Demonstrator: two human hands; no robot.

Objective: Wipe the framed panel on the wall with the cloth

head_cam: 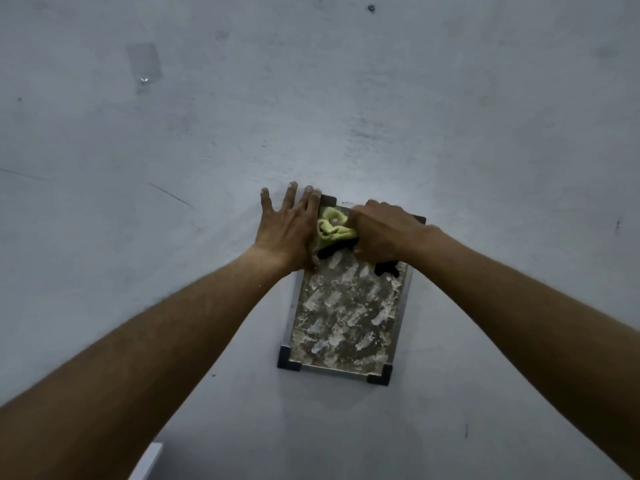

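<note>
Silver-grey metal edging with dark corner caps (290, 359) surrounds the framed panel (346, 317), which hangs on the wall (346, 98) just below and right of the centre of the frame, its long side vertical. The panel's face is mottled grey-brown and streaked all over its visible lower part with white, chalky smears; any print or lettering beneath that residue cannot be made out. The cloth (334, 228), yellow-green with a dark, almost black portion hanging out below, is bunched against the top of the panel. The right hand (381, 233) is clenched around the cloth, knuckles outward, and covers the panel's upper right part; a dark fold of the cloth shows beneath its wrist. The left hand (289, 233) lies flat with fingers straight and spread, palm on the wall at the panel's upper left edge, forefinger reaching the top left corner cap, grasping nothing. Both bare forearms enter from the lower corners of the frame. The wall is pale grey and scuffed: a dull rectangular patch (143, 65) with a small glint sits at upper left, a small dark hole or fixing (372, 8) at the top right of centre, and a thin scratch (169, 195) at mid-left. A white edge of some object (147, 459) shows at the bottom left; what it is cannot be told.
</note>
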